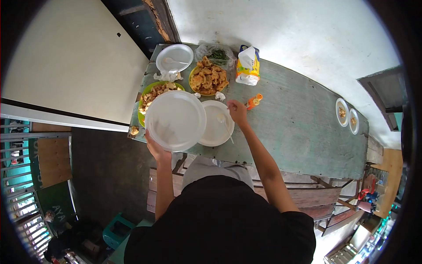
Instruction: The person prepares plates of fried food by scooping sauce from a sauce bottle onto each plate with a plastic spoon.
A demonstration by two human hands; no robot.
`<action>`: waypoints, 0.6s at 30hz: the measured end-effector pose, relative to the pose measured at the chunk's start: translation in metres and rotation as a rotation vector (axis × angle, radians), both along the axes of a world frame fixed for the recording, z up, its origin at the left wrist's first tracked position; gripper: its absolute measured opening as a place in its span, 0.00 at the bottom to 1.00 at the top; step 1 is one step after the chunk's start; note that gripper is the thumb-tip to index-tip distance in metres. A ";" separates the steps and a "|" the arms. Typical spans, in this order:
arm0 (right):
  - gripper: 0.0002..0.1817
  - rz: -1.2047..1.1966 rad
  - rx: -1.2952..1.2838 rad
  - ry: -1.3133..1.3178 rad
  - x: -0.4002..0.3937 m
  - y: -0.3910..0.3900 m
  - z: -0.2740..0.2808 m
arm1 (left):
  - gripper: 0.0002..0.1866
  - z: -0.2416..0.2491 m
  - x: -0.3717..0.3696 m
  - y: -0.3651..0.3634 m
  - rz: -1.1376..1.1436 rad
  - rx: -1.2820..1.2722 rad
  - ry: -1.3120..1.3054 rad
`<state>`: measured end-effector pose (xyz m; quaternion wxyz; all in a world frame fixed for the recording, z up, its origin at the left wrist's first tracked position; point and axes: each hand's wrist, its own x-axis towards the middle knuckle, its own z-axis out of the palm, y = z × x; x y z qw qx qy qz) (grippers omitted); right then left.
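My left hand grips a white plastic plate from below, its fingers showing faintly through it. The plate is held up over the table's near edge and covers part of a green plate of cut, pale brown food pieces. A second white plate lies to its right, with a clear plastic spoon in it. My right hand is at that plate's upper right rim, fingers curled together; I cannot make out what is in them. Two orange-capped bottles are just right of this hand.
Behind are a plate of fried food, a bag of greens, a white plate with a spoon and a yellow tissue pack. Two small plates with food sit far right on the green table. A wooden bench runs along its near side.
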<state>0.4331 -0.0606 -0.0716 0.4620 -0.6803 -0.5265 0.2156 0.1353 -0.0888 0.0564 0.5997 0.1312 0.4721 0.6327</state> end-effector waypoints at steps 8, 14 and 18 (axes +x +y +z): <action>0.22 0.203 -0.462 1.207 -0.003 -0.101 0.017 | 0.26 -0.021 0.048 -0.008 -0.365 -0.178 -0.020; 0.27 -0.169 -0.408 0.916 0.005 -0.168 0.028 | 0.27 -0.064 0.087 -0.026 -0.792 -0.123 0.260; 0.28 -0.540 -0.283 0.913 0.046 -0.212 -0.003 | 0.23 -0.061 0.097 -0.025 -0.834 -0.176 0.412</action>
